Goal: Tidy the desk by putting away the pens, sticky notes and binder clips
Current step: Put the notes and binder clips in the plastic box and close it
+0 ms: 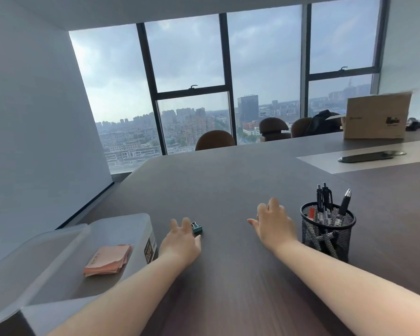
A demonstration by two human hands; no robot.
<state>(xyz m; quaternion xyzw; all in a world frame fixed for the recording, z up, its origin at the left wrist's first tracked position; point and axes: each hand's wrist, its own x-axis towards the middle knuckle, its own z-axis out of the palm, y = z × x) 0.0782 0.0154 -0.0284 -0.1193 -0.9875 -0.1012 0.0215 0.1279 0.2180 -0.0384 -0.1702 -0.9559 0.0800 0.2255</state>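
Reaching left hand [180, 241] spread beside green binder clip [197, 228], right hand [274, 226] spread empty, box label [150, 249] unreadable

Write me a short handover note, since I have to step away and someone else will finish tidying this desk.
Left hand: open, fingers spread at the green binder clip, no grip on it yet.
Right hand: open and empty, flat above the desk, beside the mesh pen cup.
Done: pens stand in the cup; the pink sticky notes lie in the clear plastic bin at left.
Left: pick up the binder clip and put it away, probably in the bin. No other loose items visible.
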